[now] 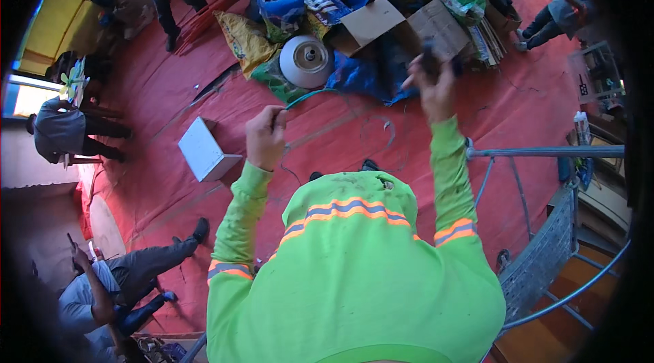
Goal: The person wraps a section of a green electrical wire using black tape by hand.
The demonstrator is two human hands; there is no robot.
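My left hand (pixel 265 138) is raised in front of me, its fingers closed on the end of a thin green cable (pixel 309 97). From the fingers the cable arcs up and to the right until I lose it near the blue plastic. Off to the right, my right hand (pixel 437 92) is lifted with a dark object (pixel 430 59) in its grip, too blurred to tell what it is. Beyond both hands, a round white dome-shaped fixture (pixel 306 62) rests among sacks, with an open cardboard box (pixel 373 23) beside it.
Red sheeting (pixel 337 133) covers the floor. A white step-shaped piece (pixel 204 151) lies left, near loose wires (pixel 291 166). Metal scaffolding with a perforated platform (pixel 541 245) stands close on my right. Several people are around, including a seated person (pixel 138 271) at lower left.
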